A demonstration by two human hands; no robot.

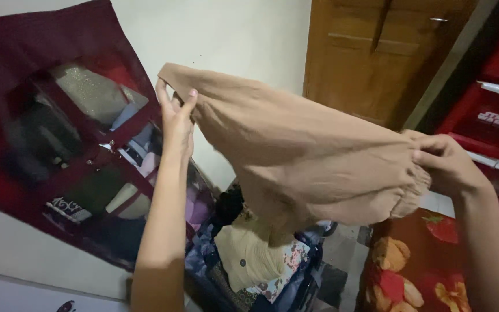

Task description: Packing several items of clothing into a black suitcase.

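Beside crowded clothes (261, 254), left hand (175, 118) and right hand (443, 164) pinch, seemingly taut, tan garment (295, 156) edges.

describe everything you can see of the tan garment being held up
The tan garment is thin, soft, stretchy-looking cloth, plain and wrinkled. It hangs spread in the air, sloping down from upper left to lower right, with a gathered band at its right end. The left hand pinches its upper edge; the right hand grips the bunched end. Nothing else touches it.
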